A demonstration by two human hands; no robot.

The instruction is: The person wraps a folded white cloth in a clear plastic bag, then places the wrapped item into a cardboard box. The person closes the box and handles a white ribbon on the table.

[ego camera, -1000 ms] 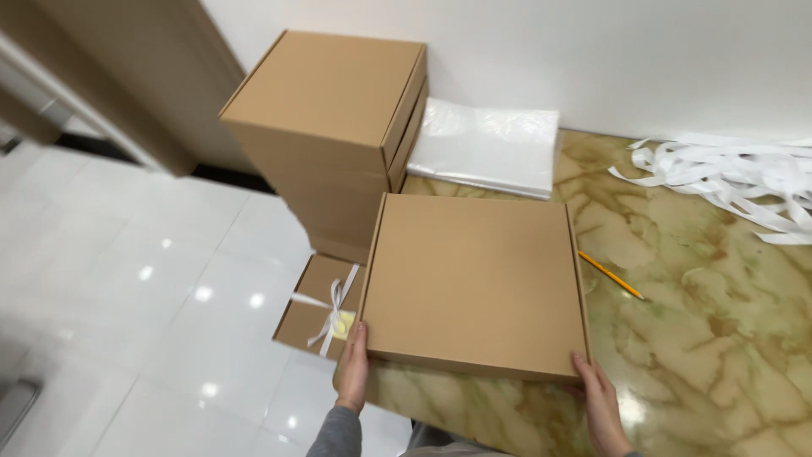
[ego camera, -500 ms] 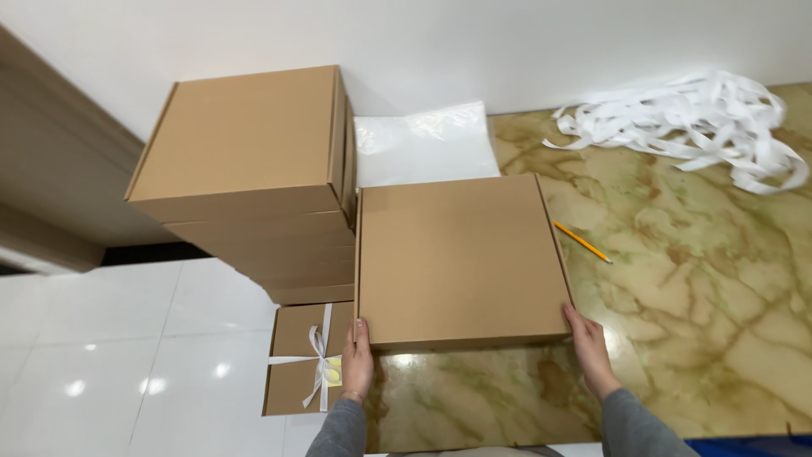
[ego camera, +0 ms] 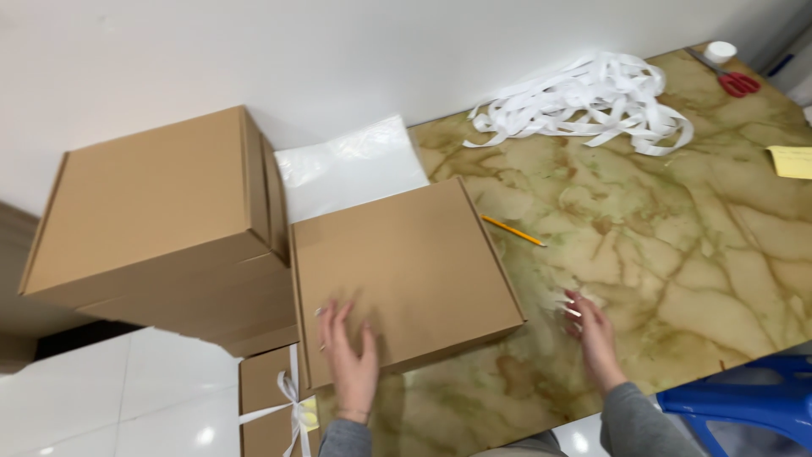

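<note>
A flat brown cardboard box (ego camera: 406, 262) lies on the marbled green-beige table (ego camera: 677, 254) near its left edge. My left hand (ego camera: 348, 351) rests flat on the box's near left corner, fingers spread. My right hand (ego camera: 592, 330) hovers open over the tabletop to the right of the box, apart from it and holding nothing.
A stack of larger brown boxes (ego camera: 161, 228) stands left of the table. Below, a small box tied with white ribbon (ego camera: 275, 406) sits on the floor. Clear plastic bags (ego camera: 351, 165), a yellow pencil (ego camera: 513, 231), a white ribbon pile (ego camera: 592, 101), red scissors (ego camera: 729, 78), a yellow note (ego camera: 793, 161), a blue chair (ego camera: 744, 406).
Both hands let go of the flat box's near edge. The box now lies on the table; my left hand moved onto its lid and my right hand drew off to the right.
</note>
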